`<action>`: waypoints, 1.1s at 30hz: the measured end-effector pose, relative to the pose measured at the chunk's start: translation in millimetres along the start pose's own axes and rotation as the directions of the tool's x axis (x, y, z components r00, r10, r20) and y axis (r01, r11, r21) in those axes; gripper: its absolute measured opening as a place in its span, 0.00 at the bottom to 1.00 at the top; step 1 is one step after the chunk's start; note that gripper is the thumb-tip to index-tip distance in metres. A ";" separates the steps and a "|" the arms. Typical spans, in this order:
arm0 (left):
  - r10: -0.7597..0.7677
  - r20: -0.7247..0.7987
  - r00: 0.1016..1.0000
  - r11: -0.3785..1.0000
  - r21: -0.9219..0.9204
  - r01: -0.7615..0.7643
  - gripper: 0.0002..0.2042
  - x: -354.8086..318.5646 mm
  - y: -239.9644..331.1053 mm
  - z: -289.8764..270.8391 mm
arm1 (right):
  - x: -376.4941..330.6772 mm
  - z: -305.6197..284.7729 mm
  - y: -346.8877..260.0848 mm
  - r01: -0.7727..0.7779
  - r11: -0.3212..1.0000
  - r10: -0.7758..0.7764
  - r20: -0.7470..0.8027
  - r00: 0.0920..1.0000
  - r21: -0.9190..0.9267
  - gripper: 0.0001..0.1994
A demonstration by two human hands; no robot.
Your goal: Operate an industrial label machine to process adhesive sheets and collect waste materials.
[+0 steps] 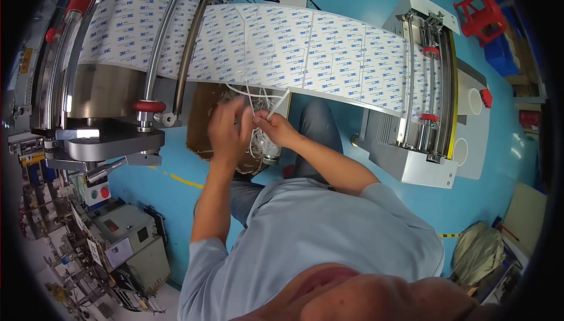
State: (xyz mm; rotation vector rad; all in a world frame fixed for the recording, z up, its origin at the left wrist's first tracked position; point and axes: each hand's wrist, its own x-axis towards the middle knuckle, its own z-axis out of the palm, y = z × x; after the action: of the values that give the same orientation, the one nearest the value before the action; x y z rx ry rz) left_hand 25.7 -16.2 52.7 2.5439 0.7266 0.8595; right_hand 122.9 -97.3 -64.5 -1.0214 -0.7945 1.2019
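Observation:
Just below the near edge of a long white web with blue print (276, 44), my two hands are close together. My right hand (277, 129) is closed in a pinch on a narrow white strip (279, 103) that rises toward the web's edge. Beside it, my left hand (229, 128) has bent fingers smeared by motion; whether it grips a strip is unclear. Another white strip loops past its fingertips. Under both hands stands a brown cardboard box (197, 122) with tangled white strips inside.
Steel rollers (157, 47) with red collars stand at the left end of the web. A grey roller unit (405, 165) carries its right end. A red stool (480, 18) is at the far right. Grey control boxes (132, 236) stand at the lower left.

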 end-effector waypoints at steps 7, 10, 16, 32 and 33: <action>-0.248 -0.222 0.943 0.840 0.435 0.323 0.11 -132.6 -81.7 -119.0 | 4.3 0.9 24.7 -0.033 0.999 0.031 -0.058 0.998 -0.028 0.12; -0.271 -0.440 0.856 0.584 0.632 0.510 0.19 -158.7 -135.2 -194.6 | 5.8 6.8 26.3 -0.091 0.972 0.048 -0.196 0.979 -0.216 0.16; -0.171 -0.742 0.648 0.269 0.597 0.756 0.30 -177.5 -212.9 -331.3 | 5.5 17.4 19.3 -0.054 0.999 0.052 -0.238 0.970 -0.004 0.12; -0.328 -0.575 0.749 0.106 0.766 0.634 0.22 -165.6 -293.4 -431.8 | 18.1 40.1 22.2 -0.017 0.999 0.004 -0.262 0.965 -0.048 0.13; -0.282 -0.568 0.773 0.103 0.783 0.613 0.22 -162.1 -288.4 -429.6 | 20.2 43.2 22.4 -0.039 0.999 0.034 -0.241 0.970 -0.016 0.12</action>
State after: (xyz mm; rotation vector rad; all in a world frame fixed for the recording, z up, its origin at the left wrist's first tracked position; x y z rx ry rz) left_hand -461.6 194.1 163.7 2.6359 2.7497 0.5718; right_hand 79.7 -67.8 -70.4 -1.1778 -0.6004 1.0769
